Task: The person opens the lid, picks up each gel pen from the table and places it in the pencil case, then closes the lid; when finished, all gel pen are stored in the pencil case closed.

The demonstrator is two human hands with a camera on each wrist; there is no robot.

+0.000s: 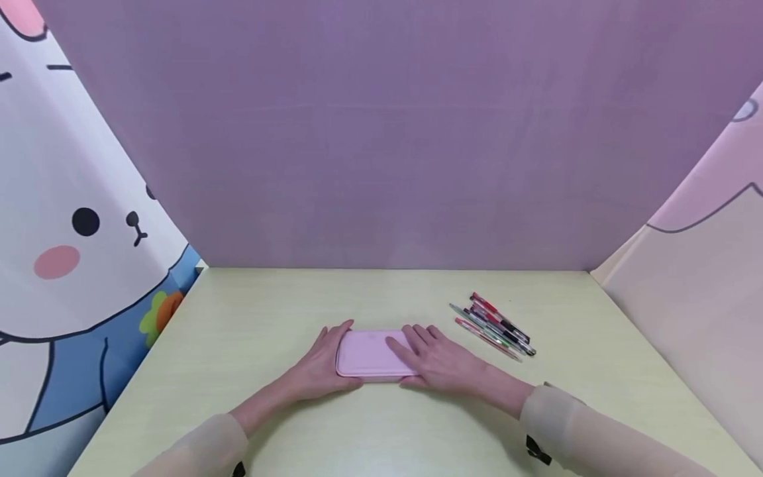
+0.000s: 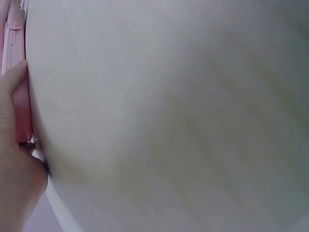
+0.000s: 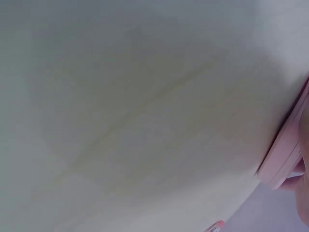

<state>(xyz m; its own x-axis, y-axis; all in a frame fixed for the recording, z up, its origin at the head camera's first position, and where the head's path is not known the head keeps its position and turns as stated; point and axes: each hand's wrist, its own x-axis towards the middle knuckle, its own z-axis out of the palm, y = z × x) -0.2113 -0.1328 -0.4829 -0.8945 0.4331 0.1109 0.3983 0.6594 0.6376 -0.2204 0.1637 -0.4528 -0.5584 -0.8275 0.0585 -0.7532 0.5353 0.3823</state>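
Note:
A pink zippered pencil case [image 1: 369, 354] lies flat on the table. My left hand [image 1: 322, 364] grips its left end, thumb along the near side and fingers at the far edge. Over the right end, my right hand [image 1: 444, 361] holds the case, fingers across the lid and thumb at the near side. In the left wrist view the zip pull shows on the side of the pencil case [image 2: 20, 104], with my left thumb [image 2: 14, 79] against it. At the right border of the right wrist view, the case [image 3: 285, 147] is partly hidden by my right hand [image 3: 303, 188].
Several pens [image 1: 491, 324], red, black and clear, lie in a loose bunch right of the case, beyond my right forearm. The pale wooden table [image 1: 286, 298] meets a purple backdrop [image 1: 393, 146] at its far edge. Printed cartoon cloths [image 1: 89, 165] hang at both sides.

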